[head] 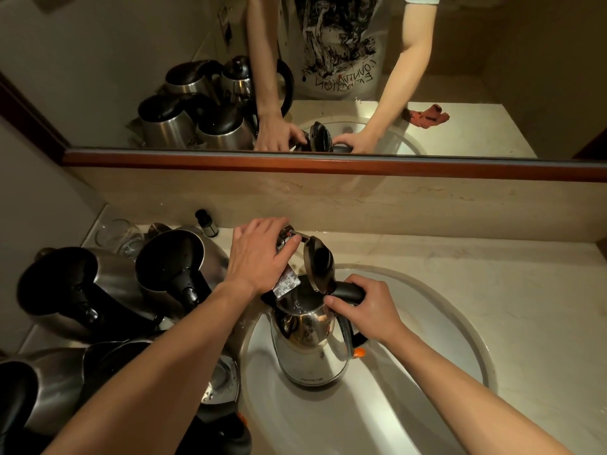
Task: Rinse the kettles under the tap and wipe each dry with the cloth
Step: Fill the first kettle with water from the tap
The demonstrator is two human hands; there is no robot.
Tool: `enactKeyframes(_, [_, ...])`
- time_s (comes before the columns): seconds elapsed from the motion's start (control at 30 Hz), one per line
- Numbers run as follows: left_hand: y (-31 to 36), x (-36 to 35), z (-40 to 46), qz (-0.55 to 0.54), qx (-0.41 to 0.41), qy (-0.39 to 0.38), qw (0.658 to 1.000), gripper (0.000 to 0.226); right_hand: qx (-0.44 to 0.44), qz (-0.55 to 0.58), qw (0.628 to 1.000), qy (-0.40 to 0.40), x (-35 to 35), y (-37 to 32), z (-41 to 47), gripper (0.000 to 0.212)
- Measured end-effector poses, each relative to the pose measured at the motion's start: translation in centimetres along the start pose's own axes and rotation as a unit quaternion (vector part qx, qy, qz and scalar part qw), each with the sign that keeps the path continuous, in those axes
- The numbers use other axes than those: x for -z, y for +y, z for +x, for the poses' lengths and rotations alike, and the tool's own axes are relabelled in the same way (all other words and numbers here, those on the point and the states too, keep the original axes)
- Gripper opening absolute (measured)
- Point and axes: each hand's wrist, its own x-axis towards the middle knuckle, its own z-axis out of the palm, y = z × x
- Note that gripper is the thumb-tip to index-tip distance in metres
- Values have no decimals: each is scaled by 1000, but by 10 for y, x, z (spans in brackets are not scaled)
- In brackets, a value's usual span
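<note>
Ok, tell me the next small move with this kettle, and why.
Probably turn on the tap: the left hand already rests on its handle, the right hand grips the kettle by its handle in the sink, lid open under the spout.

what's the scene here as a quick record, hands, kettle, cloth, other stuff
left hand: on the tap
right hand: grips the handle of the kettle
kettle: upright in the sink, lid flipped open, under the tap
water: flow too unclear to tell
cloth: red, seen only in the mirror, on the counter
other kettles: grouped on the counter, left of the sink
glass: behind them
</note>
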Motion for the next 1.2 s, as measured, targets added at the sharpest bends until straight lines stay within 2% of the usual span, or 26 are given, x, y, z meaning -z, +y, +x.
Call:
enactKeyframes(0.33, [-1, -1, 1, 6, -3, -1, 1000, 71, 2, -6, 1000, -21, 1, -5, 5, 32])
enactKeyframes(0.5, [-2, -2, 0, 1, -3, 3, 1000, 70, 1, -5, 1000, -30, 2, -5, 5, 27])
enactKeyframes(0.63, [-1, -1, 0, -5, 1, 4, 1000, 74, -1, 1, 1000, -22, 1, -5, 4, 35])
enactKeyframes(0.83, [0, -2, 1, -4, 4, 4, 1000, 73, -1, -5, 1000, -26, 2, -4, 2, 25])
enactKeyframes(1.2, [0, -1, 0, -6, 5, 1, 1000, 75, -5, -3, 1000, -9, 2, 0, -3, 24])
